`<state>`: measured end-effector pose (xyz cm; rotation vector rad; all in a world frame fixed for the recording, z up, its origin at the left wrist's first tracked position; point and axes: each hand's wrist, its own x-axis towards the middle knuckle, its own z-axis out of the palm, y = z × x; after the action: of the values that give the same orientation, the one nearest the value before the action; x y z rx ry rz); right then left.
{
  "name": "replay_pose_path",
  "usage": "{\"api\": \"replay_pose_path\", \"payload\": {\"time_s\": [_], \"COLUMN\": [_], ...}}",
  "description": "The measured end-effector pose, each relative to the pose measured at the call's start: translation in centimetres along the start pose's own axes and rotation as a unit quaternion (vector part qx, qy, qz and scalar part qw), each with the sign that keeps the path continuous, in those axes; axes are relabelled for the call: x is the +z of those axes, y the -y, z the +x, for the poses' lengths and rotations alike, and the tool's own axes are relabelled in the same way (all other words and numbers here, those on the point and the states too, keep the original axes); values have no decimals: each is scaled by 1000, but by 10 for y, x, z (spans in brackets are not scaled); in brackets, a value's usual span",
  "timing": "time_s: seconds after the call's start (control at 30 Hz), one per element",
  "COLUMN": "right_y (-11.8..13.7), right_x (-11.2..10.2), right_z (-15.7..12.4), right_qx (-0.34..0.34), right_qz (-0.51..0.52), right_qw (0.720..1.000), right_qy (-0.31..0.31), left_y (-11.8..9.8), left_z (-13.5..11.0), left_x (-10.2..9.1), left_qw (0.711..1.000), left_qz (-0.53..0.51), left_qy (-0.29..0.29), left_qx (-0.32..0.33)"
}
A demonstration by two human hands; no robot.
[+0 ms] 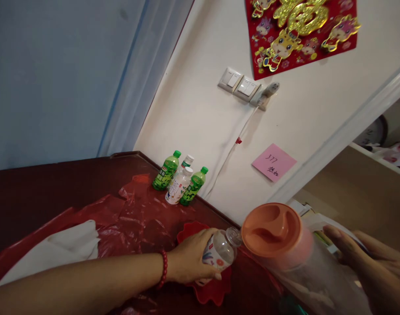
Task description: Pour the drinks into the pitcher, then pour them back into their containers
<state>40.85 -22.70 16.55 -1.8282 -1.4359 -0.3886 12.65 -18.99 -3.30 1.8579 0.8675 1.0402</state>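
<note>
My left hand [195,258], with a red bead bracelet at the wrist, is closed around a clear plastic bottle [226,245] with a printed label. The bottle has no cap and leans to the right. In my right hand [373,262] is the handle of a translucent pitcher [318,271] with an orange lid [272,229]. The pitcher tilts left, its lid edge close to the bottle's mouth; whether they touch I cannot tell. Below the bottle lies a red scalloped dish [213,295], partly covered by my left hand.
Two green bottles [167,170] and two white bottles [178,186] stand by the wall. A crumpled red plastic sheet [131,223] and white paper [52,249] lie on the dark table [39,186]. A white cable [228,159] hangs from the socket. Shelves [357,183] are at right.
</note>
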Motion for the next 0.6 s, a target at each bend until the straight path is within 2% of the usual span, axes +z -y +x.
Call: {"api": "replay_pose_path", "payload": {"time_s": [0.1, 0.47, 0.6], "right_y": [5, 4, 4], "right_x": [0, 2, 2], "right_z": [-1, -4, -4], "right_qx": [48, 22, 36], "right_qz": [-5, 0, 11], "right_qw": [998, 999, 998], "right_qy": [32, 34, 42], "left_y": [0, 1, 0], "left_z": [0, -1, -1], "left_x": [0, -1, -2], "left_qw": [1000, 1000, 1000], "left_qz": [5, -1, -2], "left_qy": [-3, -11, -7], "left_qx": [1, 15, 13]}}
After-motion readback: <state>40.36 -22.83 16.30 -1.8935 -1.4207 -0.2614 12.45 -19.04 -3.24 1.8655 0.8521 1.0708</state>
